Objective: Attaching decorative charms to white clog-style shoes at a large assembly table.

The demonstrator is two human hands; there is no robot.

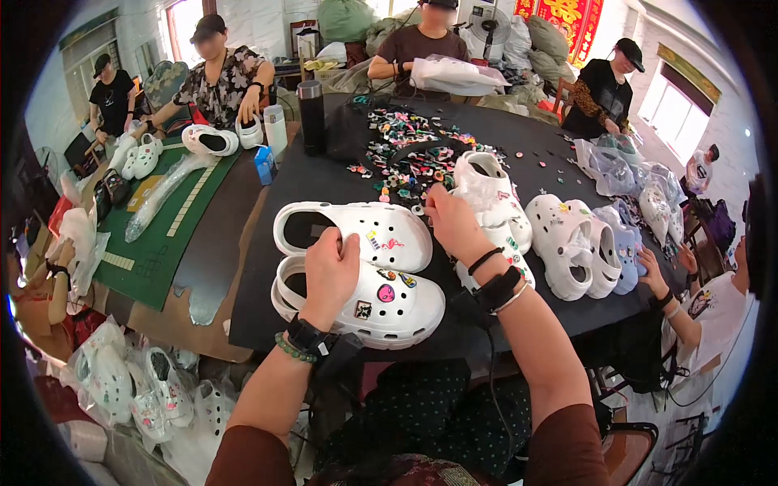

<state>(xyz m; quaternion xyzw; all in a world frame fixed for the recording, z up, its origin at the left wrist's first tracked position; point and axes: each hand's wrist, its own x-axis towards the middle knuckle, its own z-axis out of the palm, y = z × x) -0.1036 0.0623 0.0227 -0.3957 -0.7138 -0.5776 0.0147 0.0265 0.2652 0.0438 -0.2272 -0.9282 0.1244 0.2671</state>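
Note:
Two white clogs lie side by side before me, toes to the right. The near clog [405,312] bears several colourful charms; the far clog [397,223] has a few near its toe. My left hand [331,271] is closed at the near clog's opening, its fingertips mostly hidden. My right hand [454,219] is pinched above the table at the edge of a charm pile [409,150]. A small pale charm [417,210] shows at its fingertips; whether it is held I cannot tell. Just beyond that hand stand white clogs with charms [486,190].
More white clogs [559,243] and a blue clog [626,247] stand to the right, with a co-worker's hand [651,274] at the blue one. A black flask [311,117] and a white bottle [275,132] stand far left. Bagged clogs [105,373] lie lower left. Other people work around the table.

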